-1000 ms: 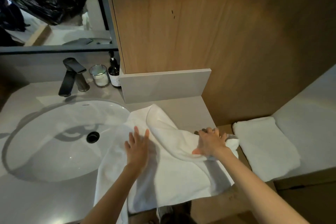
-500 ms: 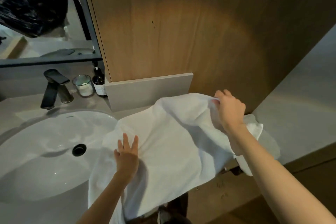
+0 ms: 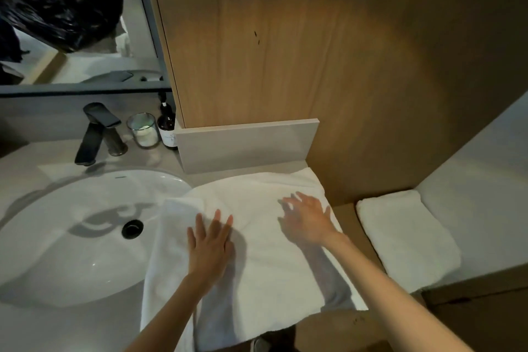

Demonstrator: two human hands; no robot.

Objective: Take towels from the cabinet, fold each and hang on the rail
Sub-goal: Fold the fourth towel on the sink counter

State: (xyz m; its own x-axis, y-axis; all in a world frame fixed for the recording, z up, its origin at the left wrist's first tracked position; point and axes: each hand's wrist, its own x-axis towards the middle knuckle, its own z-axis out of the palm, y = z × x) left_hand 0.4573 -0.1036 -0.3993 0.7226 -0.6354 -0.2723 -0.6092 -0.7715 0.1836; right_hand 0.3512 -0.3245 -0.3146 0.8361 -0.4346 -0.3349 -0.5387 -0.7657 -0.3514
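Observation:
A white towel (image 3: pixel 257 274) lies spread on the counter to the right of the sink, its left edge over the basin rim and its front edge hanging off the counter. My left hand (image 3: pixel 210 246) presses flat on the towel's left half with straight fingers. My right hand (image 3: pixel 307 216) rests flat on the towel's right half, fingers spread and slightly blurred. A second white towel (image 3: pixel 405 240), folded into a rectangle, lies on the lower ledge to the right.
A white oval sink (image 3: pixel 77 231) with a black faucet (image 3: pixel 95 131) fills the left. A glass candle (image 3: pixel 143 130) and a dark bottle (image 3: pixel 167 126) stand by the wooden panel (image 3: pixel 314 51). A mirror (image 3: pixel 71 17) hangs above.
My right hand carried the towel's right side up and back, laid it flat, let go, and now rests open on it. My left hand stayed pressing on the towel.

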